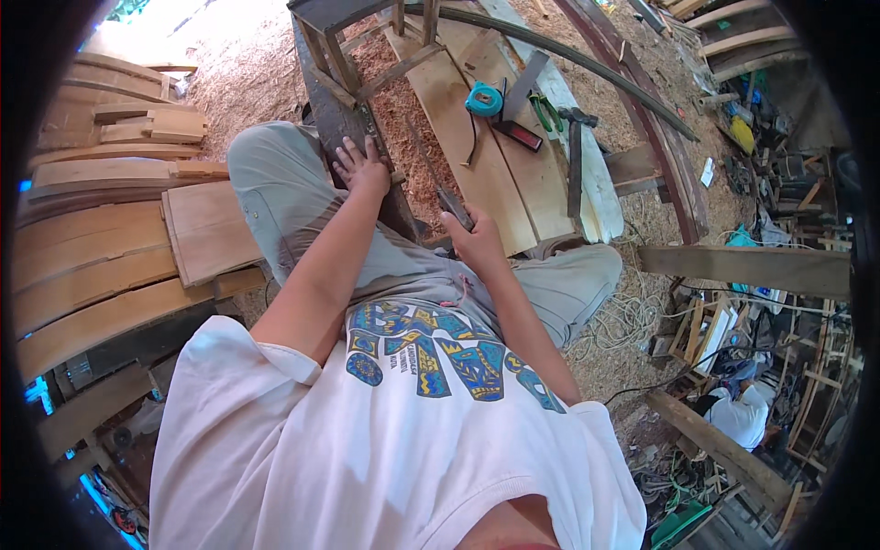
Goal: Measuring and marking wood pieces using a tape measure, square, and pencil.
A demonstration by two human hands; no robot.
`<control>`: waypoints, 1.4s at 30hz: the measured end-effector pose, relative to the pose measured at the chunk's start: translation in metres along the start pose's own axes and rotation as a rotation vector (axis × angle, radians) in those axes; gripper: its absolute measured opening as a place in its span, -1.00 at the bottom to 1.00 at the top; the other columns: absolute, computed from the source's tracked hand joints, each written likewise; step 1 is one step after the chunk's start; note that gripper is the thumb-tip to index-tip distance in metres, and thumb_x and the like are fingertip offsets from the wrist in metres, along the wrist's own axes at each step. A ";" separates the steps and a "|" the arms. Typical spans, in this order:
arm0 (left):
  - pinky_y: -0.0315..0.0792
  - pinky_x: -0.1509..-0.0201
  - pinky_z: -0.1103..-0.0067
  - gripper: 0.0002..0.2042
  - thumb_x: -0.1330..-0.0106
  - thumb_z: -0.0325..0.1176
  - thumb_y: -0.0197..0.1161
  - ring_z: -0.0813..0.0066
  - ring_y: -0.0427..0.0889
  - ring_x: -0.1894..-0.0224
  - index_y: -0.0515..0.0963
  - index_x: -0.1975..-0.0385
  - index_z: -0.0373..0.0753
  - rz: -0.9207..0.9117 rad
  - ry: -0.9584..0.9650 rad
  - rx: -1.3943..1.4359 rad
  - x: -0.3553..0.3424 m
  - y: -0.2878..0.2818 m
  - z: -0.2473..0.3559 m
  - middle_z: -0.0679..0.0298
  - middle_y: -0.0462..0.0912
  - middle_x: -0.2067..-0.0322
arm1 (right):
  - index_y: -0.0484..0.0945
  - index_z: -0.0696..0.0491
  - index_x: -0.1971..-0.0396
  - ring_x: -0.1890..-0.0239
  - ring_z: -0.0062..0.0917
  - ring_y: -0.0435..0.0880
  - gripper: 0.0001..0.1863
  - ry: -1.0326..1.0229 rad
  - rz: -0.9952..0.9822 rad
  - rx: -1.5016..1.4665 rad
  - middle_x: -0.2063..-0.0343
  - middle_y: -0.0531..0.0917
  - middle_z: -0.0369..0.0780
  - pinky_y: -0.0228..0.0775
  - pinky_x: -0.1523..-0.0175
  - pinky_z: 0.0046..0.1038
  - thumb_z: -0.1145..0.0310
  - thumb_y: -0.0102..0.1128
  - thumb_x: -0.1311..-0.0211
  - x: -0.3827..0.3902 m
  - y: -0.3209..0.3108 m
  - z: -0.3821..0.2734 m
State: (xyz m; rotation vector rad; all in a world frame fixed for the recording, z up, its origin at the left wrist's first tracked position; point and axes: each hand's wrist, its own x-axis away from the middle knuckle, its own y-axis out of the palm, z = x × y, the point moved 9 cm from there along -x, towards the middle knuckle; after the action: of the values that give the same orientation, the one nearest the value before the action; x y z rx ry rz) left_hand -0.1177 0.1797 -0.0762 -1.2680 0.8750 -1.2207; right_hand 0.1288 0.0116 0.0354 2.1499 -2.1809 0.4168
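Note:
My left hand (363, 171) lies with spread fingers on a dark wooden beam (341, 128) in front of me. A short wooden peg or stick end (397, 178) juts from the beam's side beside that wrist. My right hand (478, 242) is closed around the dark handle of what looks like a hand saw (424, 151). Its narrow blade, seen nearly edge-on, points away from me over the wood shavings (390, 78) between the beam and pale boards (486, 179). The palm side of both hands is hidden.
On the boards lie a teal tape measure (484, 99), a try square (524, 85), green-handled pliers (548, 113) and a hammer (575, 160). A wooden frame (367, 46) stands beyond my left hand. Planks (101, 234) are stacked left; a long curved strip (587, 57) crosses far right.

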 end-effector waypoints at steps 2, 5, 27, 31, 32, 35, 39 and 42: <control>-0.23 -0.65 -0.23 -0.22 -0.58 0.05 0.08 -0.33 -0.25 -0.71 -0.08 -0.71 0.13 0.015 -0.001 -0.059 0.000 -0.001 0.004 -0.13 -0.28 -0.70 | 0.62 0.05 0.29 0.67 -0.79 0.38 -0.74 -0.009 -0.004 0.033 0.68 0.47 -0.48 0.15 0.57 -0.54 0.18 0.38 -0.50 0.001 0.000 -0.003; -0.20 -0.66 -0.20 -0.24 -0.59 0.04 0.04 -0.28 -0.27 -0.72 -0.09 -0.72 0.16 0.026 -0.010 -0.077 0.004 -0.002 0.011 -0.08 -0.29 -0.71 | 0.64 0.07 0.28 0.66 -0.79 0.37 -0.74 0.001 0.003 0.009 0.67 0.45 -0.49 0.14 0.55 -0.54 0.18 0.37 -0.49 0.004 0.002 -0.010; -0.18 -0.72 0.00 -0.29 -0.61 -0.03 0.01 -0.33 -0.11 -0.67 0.12 -0.61 -0.35 0.521 -0.108 0.374 -0.017 -0.014 -0.003 -0.29 0.01 -0.61 | 0.71 0.19 0.14 0.46 -0.66 0.52 -0.67 0.253 -0.052 0.044 0.50 0.67 -0.30 0.40 0.31 -0.43 0.18 0.36 -0.44 -0.004 0.037 -0.030; -0.21 -0.75 0.06 -0.33 -0.61 -0.11 0.05 -0.26 -0.11 -0.69 0.18 -0.58 -0.39 0.504 -0.167 0.355 -0.015 -0.010 -0.002 -0.24 0.02 -0.62 | 0.70 0.19 0.14 0.46 -0.64 0.53 -0.67 0.225 -0.064 0.075 0.50 0.68 -0.26 0.40 0.31 -0.42 0.18 0.35 -0.45 -0.004 0.042 -0.039; -0.21 -0.75 0.06 -0.33 -0.60 -0.11 0.07 -0.26 -0.11 -0.69 0.18 -0.58 -0.38 0.499 -0.160 0.325 -0.014 -0.009 -0.001 -0.24 0.02 -0.62 | 0.70 0.19 0.14 0.46 -0.64 0.53 -0.67 0.231 -0.067 0.079 0.50 0.68 -0.26 0.40 0.31 -0.42 0.18 0.35 -0.45 -0.005 0.043 -0.037; -0.19 -0.75 0.06 -0.31 -0.57 -0.12 0.09 -0.26 -0.10 -0.69 0.19 -0.59 -0.36 0.497 -0.162 0.246 -0.015 -0.006 0.001 -0.23 0.03 -0.62 | 0.69 0.19 0.18 0.51 -0.57 0.53 -0.66 0.215 -0.028 0.087 0.54 0.66 -0.23 0.39 0.34 -0.37 0.16 0.34 -0.45 -0.008 0.040 -0.035; -0.18 -0.74 0.03 -0.27 -0.51 -0.07 0.16 -0.25 -0.08 -0.69 0.20 -0.59 -0.33 0.517 -0.176 0.077 -0.016 -0.001 -0.002 -0.22 0.05 -0.62 | 0.69 0.19 0.26 0.58 -0.55 0.50 -0.65 0.215 -0.048 0.175 0.64 0.61 -0.25 0.34 0.41 -0.34 0.13 0.32 -0.45 -0.014 0.039 -0.027; -0.17 -0.73 0.00 -0.26 -0.50 -0.05 0.18 -0.22 -0.05 -0.69 0.21 -0.58 -0.31 0.514 -0.171 0.075 -0.019 -0.002 0.000 -0.21 0.06 -0.62 | 0.68 0.18 0.31 0.61 -0.58 0.48 -0.65 0.217 -0.037 0.170 0.66 0.59 -0.27 0.31 0.44 -0.35 0.14 0.31 -0.46 -0.016 0.038 -0.027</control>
State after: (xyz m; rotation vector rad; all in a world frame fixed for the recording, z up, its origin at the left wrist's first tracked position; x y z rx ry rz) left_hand -0.1219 0.1980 -0.0774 -0.9871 0.9456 -0.7198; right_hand 0.0880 0.0328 0.0521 2.1053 -2.0517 0.8193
